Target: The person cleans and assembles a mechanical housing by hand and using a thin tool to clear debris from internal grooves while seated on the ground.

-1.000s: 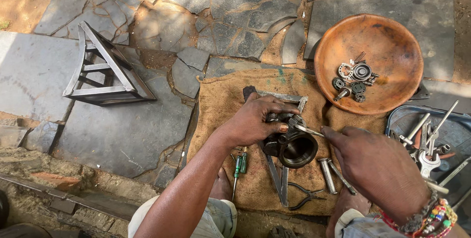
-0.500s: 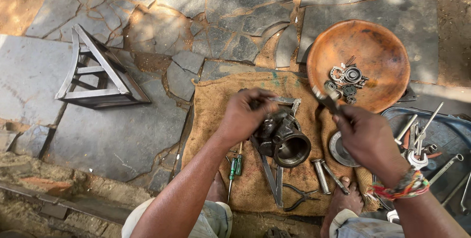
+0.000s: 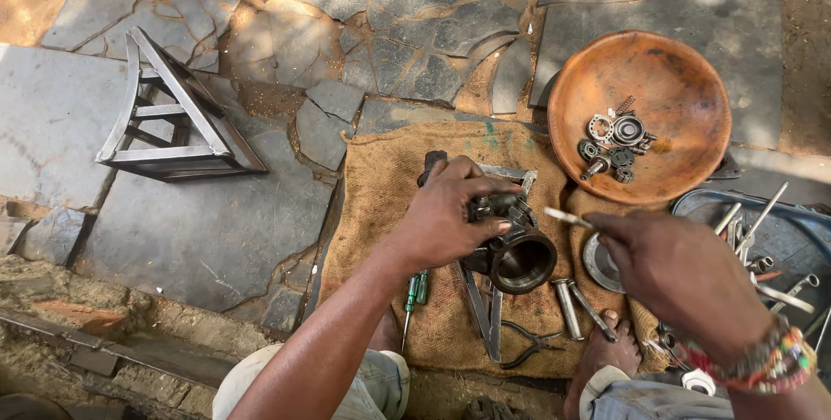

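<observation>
My left hand (image 3: 446,216) grips a dark, greasy metal engine part (image 3: 518,251) with a round open bore, holding it over a brown burlap sack (image 3: 389,186) spread on the stone ground. My right hand (image 3: 679,277) is just right of the part and pinches a thin light-coloured rod (image 3: 567,217) whose tip points toward the part. A round rust-orange metal bowl (image 3: 684,151) at the upper right holds several bearings and small gears (image 3: 616,143).
On the sack lie a green-handled screwdriver (image 3: 414,299), pliers (image 3: 524,346), flat metal bars (image 3: 480,316), two cylindrical pins (image 3: 571,307) and a round disc (image 3: 597,262). A dark tray of spanners (image 3: 770,238) sits at right. A tipped metal stool frame (image 3: 173,117) lies at left.
My right hand has come back from near the bowl toward the part, now holding the thin rod at its side. My left hand has kept hold of the part.
</observation>
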